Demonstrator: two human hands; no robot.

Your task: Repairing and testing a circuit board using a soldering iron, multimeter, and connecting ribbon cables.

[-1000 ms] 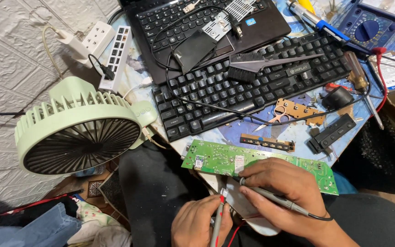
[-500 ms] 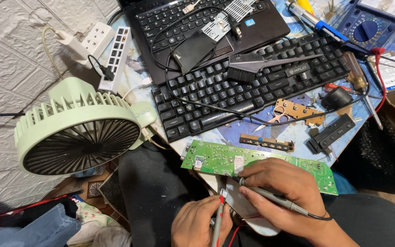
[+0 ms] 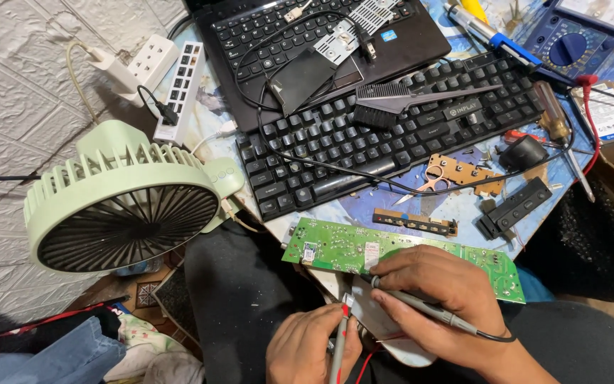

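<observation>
At the surface's near edge, a green circuit board [image 3: 349,249] overhangs the person's lap, crowded at 12 o'clock by a black keyboard [image 3: 392,135]. The right hand [image 3: 435,299] pinches a black probe [image 3: 421,308] onto the board; the left hand [image 3: 310,352] grips a red probe [image 3: 340,338], tip just below the board's edge.

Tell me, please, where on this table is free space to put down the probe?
Little room. One bare strip of table lies between the black keyboard and the green circuit board; another lies between the small brown board and the black button strip. The top right, around the multimeter and screwdriver, is crowded.
</observation>
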